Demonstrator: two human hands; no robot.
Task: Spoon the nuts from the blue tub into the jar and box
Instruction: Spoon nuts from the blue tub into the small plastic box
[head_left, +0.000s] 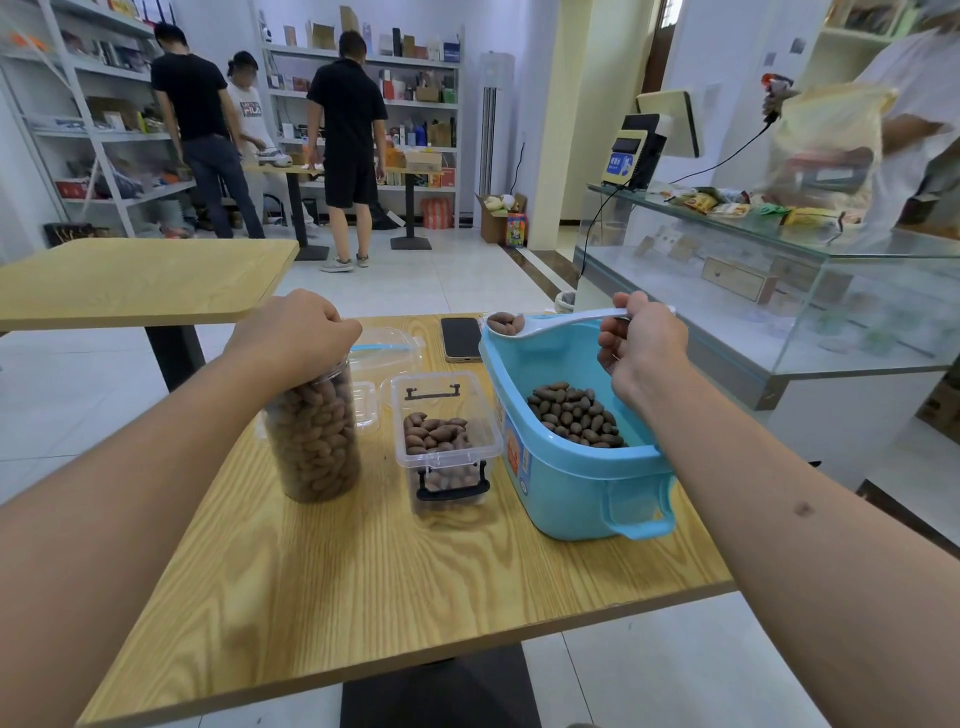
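right now the right hand (641, 345) pinches the white spoon (550, 322), a few nuts in its bowl, above the far rim of the blue tub (576, 478), which stands at the table's (395, 582) right edge. left hand (298, 332), fingers curled, grips the top of the full jar (314, 436). box (447, 441) sits between them, partly filled, a phone (461, 339) behind it. near half of the table lies bare.
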